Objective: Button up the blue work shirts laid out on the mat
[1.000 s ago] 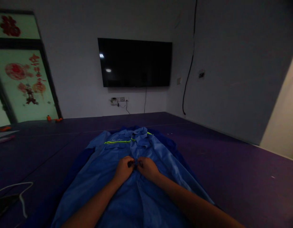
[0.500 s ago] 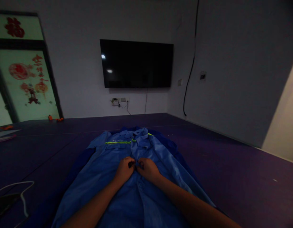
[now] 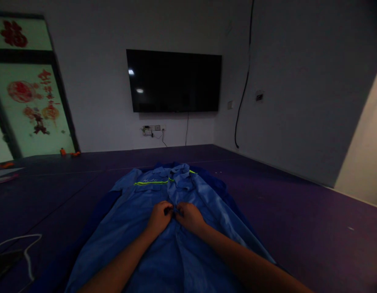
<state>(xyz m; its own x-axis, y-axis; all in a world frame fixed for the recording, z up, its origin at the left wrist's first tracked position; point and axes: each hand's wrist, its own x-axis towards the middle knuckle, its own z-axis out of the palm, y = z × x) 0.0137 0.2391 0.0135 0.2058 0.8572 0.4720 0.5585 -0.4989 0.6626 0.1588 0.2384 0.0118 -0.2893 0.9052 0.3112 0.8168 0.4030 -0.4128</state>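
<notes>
A blue work jacket [image 3: 124, 232] with yellow-green stripes lies spread out, its collar at the far end and darker blue sleeves at its sides. Both hands meet over its front opening, about midway down. My left hand [image 3: 160, 215] is closed, thumb and fingers pinching the jacket's front edge. Close beside it, my right hand [image 3: 188, 216] is curled and pinches the facing edge. The fingertips nearly touch, and whatever small part lies between them is too dark to make out.
The jacket rests on a purple surface [image 3: 298, 228]. A white cable [image 3: 29, 252] curls over a dark object at lower left. Small orange things [image 3: 63, 151] stand by the glass door [image 3: 32, 106]. On the far wall hang a television [image 3: 176, 81] and, to its right, a black cable [image 3: 245, 89].
The view has shifted very slightly. Both hands stay pinched at the same place on the jacket front, with hardly any visible finger movement.
</notes>
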